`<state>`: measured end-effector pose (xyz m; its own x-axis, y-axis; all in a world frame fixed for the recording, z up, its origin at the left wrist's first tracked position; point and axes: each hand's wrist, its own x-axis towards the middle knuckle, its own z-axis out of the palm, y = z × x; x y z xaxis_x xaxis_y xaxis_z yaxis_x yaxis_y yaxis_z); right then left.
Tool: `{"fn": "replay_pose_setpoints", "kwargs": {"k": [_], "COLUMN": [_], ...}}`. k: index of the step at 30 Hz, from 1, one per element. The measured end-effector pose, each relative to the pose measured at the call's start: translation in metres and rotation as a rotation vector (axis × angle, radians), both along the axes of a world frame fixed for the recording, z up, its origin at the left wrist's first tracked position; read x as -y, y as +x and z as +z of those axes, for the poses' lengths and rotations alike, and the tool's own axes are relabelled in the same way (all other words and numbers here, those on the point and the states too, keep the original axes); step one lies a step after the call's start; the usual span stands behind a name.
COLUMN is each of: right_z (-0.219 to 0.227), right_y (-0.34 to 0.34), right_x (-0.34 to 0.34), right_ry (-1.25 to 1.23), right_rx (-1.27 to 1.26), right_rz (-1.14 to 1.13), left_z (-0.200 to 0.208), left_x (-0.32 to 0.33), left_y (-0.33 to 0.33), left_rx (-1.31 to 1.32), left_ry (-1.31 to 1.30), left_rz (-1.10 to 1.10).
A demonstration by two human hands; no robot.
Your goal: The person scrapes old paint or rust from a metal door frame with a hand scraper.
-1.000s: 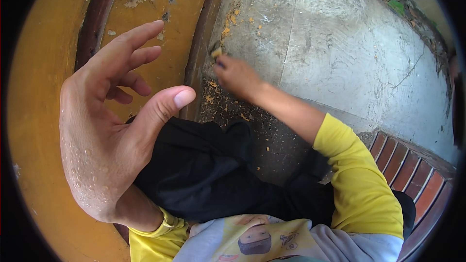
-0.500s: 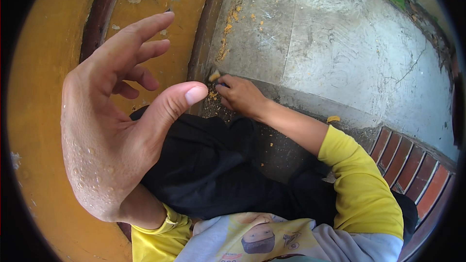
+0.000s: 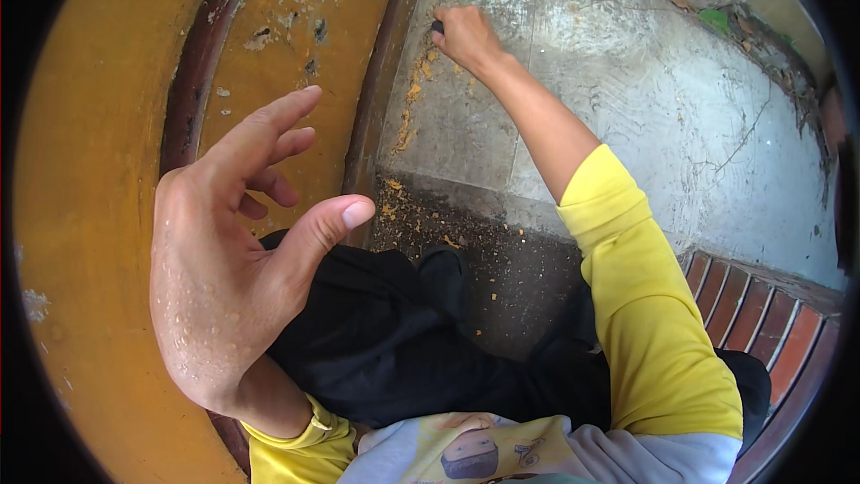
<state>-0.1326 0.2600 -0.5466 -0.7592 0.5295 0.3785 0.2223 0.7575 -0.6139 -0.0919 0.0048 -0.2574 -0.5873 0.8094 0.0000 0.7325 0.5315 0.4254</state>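
My right hand point(image 3: 470, 38) is stretched far forward over the grey concrete floor point(image 3: 618, 116), near the foot of the yellow wall. Its fingers are wrapped round a small brush, of which only a bit of dark handle point(image 3: 438, 27) shows. Just behind that hand, a line of yellow paint flakes point(image 3: 411, 99) runs along the floor beside the wall's base. Close to the camera, my left hand point(image 3: 237, 260) is held up empty, fingers curved and thumb apart. Water drops or small bumps dot its wrist.
On the left rises a yellow wall point(image 3: 98, 170) with chipped paint and a brown moulding point(image 3: 193, 72). Dark, crumb-strewn ground point(image 3: 502, 278) lies below the concrete edge, by my black-trousered legs point(image 3: 358, 332). Brick edging point(image 3: 743, 314) is at lower right, a green leaf point(image 3: 715, 21) at upper right.
My right hand has moved forward from the concrete's near edge to the far end of the flake line, with the brush. The left hand sits slightly lower and further right in view.
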Motion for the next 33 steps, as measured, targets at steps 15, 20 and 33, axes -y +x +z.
{"fn": "replay_pose_setpoints", "kwargs": {"k": [15, 20, 33], "right_z": [0.005, -0.027, -0.042], "right_y": [0.018, 0.049, 0.101], "right_x": [0.029, 0.095, 0.201], "right_ry": [-0.125, -0.318, -0.567], "right_rx": [-0.011, -0.162, -0.192], "right_rz": [0.071, 0.041, 0.063], "left_z": [-0.004, -0.005, -0.014], "left_x": [-0.004, -0.003, -0.003], "left_y": [-0.018, -0.017, -0.015], "left_rx": [0.008, 0.037, -0.157], "left_ry": [-0.024, 0.128, 0.511], "left_rz": [-0.013, 0.121, 0.181]}}
